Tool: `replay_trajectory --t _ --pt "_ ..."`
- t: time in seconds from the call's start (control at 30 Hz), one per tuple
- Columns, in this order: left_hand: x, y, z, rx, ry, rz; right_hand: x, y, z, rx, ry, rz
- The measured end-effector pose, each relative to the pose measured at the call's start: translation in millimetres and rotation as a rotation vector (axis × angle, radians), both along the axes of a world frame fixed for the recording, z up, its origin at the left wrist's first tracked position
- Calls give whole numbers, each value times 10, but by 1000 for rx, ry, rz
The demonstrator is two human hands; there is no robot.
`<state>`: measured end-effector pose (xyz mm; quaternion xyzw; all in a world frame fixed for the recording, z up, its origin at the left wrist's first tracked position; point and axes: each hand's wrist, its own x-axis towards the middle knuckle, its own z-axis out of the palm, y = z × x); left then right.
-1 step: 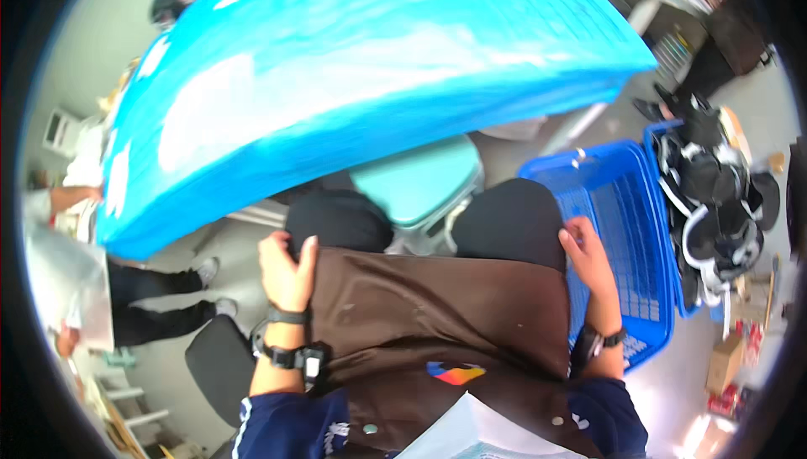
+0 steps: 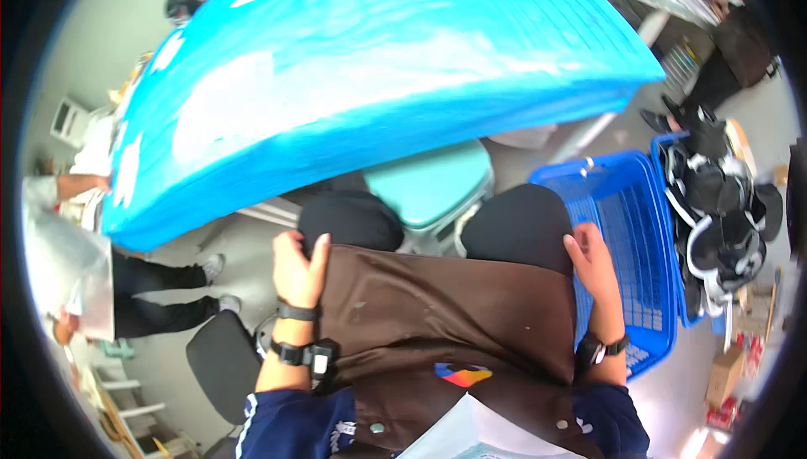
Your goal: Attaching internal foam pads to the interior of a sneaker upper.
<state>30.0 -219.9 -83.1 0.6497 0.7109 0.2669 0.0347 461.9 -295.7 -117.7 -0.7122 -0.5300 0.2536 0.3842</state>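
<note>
My left hand (image 2: 300, 270) rests against the outer side of my left thigh, beside the corner of the brown apron (image 2: 454, 308) on my lap. Its thumb stands apart from the bent fingers, and dark trouser cloth shows between them. On the other side, my right hand (image 2: 595, 264) lies along the outer edge of my right thigh, thumb apart and fingers loosely bent, close to the blue plastic basket (image 2: 664, 291). Neither hand visibly holds anything, though some fingertips are hidden. The apron's hem runs straight across between both hands.
A table under bright blue sheeting (image 2: 378, 64) stands ahead, with a turquoise stool (image 2: 433, 182) below its edge. Black and white caps (image 2: 723, 224) fill a second blue basket at right. A black chair (image 2: 220, 366) and a standing person (image 2: 71, 266) are at left; others work farther off.
The whole view has shifted slightly to the right in the picture. Both hands keep their places beside the thighs, and nothing is taken hold of or let go.
</note>
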Motion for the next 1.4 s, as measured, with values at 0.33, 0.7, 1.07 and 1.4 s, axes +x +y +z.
replay_trajectory --t 0.33,0.7,1.07,1.4 --pt "-244 -58 -183 109 13 -140 -626 222 210 87 -299 68" --pt "29 -690 -123 -3 -246 -394 -1067 -242 577 215 -491 436" --pt "104 -534 -361 68 -611 -514 -1369 -306 182 475 -467 608" --pt "210 206 236 148 -506 -698 -1424 -418 251 427 -401 632"
